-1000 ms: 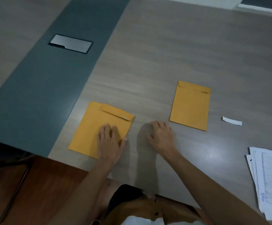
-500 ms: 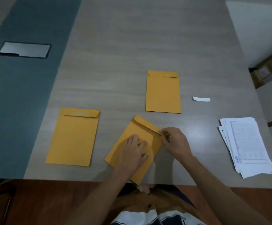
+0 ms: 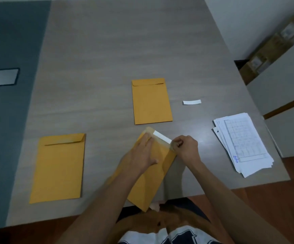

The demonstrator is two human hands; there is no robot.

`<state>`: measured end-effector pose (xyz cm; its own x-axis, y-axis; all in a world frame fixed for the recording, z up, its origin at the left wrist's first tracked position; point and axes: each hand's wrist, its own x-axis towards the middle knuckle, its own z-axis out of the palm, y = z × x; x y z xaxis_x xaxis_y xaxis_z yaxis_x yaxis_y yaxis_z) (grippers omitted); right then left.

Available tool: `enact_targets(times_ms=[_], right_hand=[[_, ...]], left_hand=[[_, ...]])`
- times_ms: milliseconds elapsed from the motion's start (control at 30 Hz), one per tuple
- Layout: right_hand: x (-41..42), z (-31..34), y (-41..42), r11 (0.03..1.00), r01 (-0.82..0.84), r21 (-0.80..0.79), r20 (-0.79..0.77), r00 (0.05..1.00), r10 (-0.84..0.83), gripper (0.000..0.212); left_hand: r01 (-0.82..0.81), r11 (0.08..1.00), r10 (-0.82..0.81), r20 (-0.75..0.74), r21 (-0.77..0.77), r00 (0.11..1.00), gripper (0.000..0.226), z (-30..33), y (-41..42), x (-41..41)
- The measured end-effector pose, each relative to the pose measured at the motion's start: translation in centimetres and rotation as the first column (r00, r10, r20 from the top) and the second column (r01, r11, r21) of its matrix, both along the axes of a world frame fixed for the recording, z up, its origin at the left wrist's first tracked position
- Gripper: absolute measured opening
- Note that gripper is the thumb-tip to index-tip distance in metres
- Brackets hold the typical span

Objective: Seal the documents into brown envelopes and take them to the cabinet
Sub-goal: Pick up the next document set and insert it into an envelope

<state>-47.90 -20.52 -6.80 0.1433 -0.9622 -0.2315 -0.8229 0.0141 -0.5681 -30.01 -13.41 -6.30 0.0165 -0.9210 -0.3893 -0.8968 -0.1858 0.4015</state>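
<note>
A brown envelope (image 3: 149, 182) lies tilted at the table's near edge, its lower corner hanging over. My left hand (image 3: 141, 155) presses flat on its upper half. My right hand (image 3: 185, 148) pinches the end of a white strip (image 3: 162, 137) along the envelope's flap, which is partly lifted off. A second brown envelope (image 3: 58, 166) lies flat at the left, flap folded down. A third brown envelope (image 3: 151, 101) lies further back in the middle. A stack of white documents (image 3: 243, 143) rests at the right edge.
A loose white peel strip (image 3: 192, 102) lies right of the far envelope. The wood table (image 3: 107, 50) has a dark grey band (image 3: 7, 120) on its left with a metal cable hatch (image 3: 0, 76). Boxes (image 3: 269, 50) sit on the floor at the right.
A third envelope has been pulled in front of me. My left hand moved onto it and my right hand took its flap strip and peeled it partway. The view swung right.
</note>
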Motion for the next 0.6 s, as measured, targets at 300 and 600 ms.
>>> enact_targets(times_ms=[300,600], right_hand=[[-2.3,0.0,-0.9,1.0,0.012,0.022,0.01,1.0,-0.012,0.012],[-9.6,2.7,-3.9,0.991,0.132,0.012,0.097,0.987,-0.132,0.027]], left_hand=[[0.004,1.0,-0.004,0.055,-0.005,0.998,0.091,0.1,-1.5,-1.5],[-0.08,0.972,0.072,-0.045,-0.221,0.996,0.034,2.4,-4.7,-9.6]])
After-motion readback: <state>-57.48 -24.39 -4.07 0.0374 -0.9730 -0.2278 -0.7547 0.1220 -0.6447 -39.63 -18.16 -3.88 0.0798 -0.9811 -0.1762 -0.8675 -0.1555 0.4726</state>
